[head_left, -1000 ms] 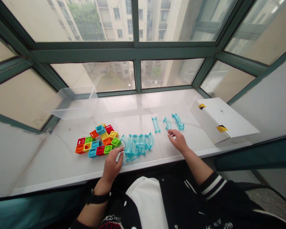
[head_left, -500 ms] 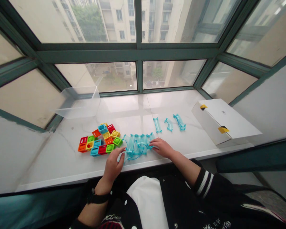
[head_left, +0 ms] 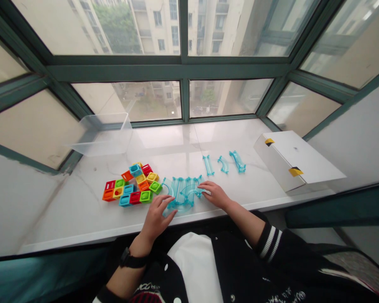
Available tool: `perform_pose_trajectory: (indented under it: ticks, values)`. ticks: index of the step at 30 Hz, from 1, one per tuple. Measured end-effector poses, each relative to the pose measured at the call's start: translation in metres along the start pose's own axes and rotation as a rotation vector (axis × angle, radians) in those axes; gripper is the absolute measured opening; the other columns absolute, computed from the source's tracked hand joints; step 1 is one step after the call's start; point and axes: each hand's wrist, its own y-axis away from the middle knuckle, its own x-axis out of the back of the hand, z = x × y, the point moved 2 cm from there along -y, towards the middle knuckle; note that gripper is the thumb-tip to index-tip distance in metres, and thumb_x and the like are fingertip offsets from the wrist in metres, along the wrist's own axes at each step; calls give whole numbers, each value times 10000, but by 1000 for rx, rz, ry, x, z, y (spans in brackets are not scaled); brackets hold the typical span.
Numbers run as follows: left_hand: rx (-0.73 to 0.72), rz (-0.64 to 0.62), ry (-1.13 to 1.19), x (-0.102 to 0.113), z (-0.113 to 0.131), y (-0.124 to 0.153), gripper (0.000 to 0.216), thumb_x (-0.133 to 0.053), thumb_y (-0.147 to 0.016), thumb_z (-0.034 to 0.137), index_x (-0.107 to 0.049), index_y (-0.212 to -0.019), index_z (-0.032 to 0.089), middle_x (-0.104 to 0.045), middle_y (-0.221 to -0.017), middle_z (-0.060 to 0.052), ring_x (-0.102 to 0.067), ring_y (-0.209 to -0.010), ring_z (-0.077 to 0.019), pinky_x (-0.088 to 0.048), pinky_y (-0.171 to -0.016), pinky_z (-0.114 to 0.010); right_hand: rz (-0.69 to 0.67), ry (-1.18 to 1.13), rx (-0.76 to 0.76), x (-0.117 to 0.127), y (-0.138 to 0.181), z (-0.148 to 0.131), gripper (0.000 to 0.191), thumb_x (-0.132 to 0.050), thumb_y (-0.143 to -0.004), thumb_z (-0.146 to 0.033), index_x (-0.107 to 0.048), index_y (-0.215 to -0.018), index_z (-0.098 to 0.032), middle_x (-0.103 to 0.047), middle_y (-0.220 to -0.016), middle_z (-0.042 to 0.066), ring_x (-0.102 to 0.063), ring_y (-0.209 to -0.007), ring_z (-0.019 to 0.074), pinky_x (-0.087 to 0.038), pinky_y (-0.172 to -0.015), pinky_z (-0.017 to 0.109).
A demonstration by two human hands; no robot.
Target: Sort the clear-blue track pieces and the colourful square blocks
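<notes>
Translucent light-blue plastic track pieces (head_left: pixel 185 184), some straight and some curved, lie bunched together near the front of the white counter. My left hand (head_left: pixel 158 210) is at their near left edge, thumb and forefinger spread apart beside a curved track piece (head_left: pixel 183 207). On the other side, my right hand (head_left: pixel 215 195) has its fingers stretched out over the pile's right end, by another curved track piece (head_left: pixel 191 190). The fingertips seem to touch it, though contact is hard to make out. Left of the pile sit colourful hollow blocks (head_left: pixel 129 190) in red, orange, yellow, green and blue.
Behind the pile lie a straight track piece (head_left: pixel 208 165), a small curved piece (head_left: pixel 222 164) and a longer, raised-looking piece (head_left: pixel 237 161). A clear plastic bin (head_left: pixel 102 145) stands at the back left. To the right is a white box (head_left: pixel 298 162) with yellow-black tabs. Windows enclose the counter.
My left hand has moved right, and its thumb and forefinger have spread wider over the near edge of the pile. My right hand has barely shifted; the near curved pieces have moved slightly.
</notes>
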Motion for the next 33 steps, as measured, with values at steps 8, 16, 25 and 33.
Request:
perform_pose_trajectory:
  ticks: [8,16,25,33]
  values:
    - [-66,-157,-134,-31,-2,4,398,-714,-920,235,-724,-1306,328,-573,-1540,-99,-479,-1475,-370,-457,-1185,-607,63,-25,30,2,0,-1,436,-621,-939,-104,-745,-1305,-305,-746,-1228,71,-709,-1148,245,-591,-1045,447]
    - [-63,-143,-136,-36,-5,5,287,-652,-952,219,-753,-1210,293,-654,-1433,-101,-535,-1428,-338,-517,-1141,-570,117,-36,43,3,0,-3,424,-587,-968,-118,-749,-1303,-324,-749,-1217,69,-712,-1131,242,-598,-1039,456]
    - [-62,-125,-141,-39,-4,6,203,-619,-984,244,-756,-1129,281,-652,-1422,-91,-524,-1424,-332,-505,-1143,-556,252,-116,-54,21,-1,0,307,-604,-996,-215,-762,-1240,-317,-724,-1189,71,-716,-1078,238,-641,-923,402]
    - [-40,-116,-164,-38,1,6,197,-614,-985,256,-757,-1120,277,-585,-1488,-111,-465,-1469,-351,-473,-1161,-579,251,-173,-94,21,6,-8,143,-655,-1004,-322,-760,-1092,-283,-721,-1045,57,-700,-869,214,-613,-836,383]
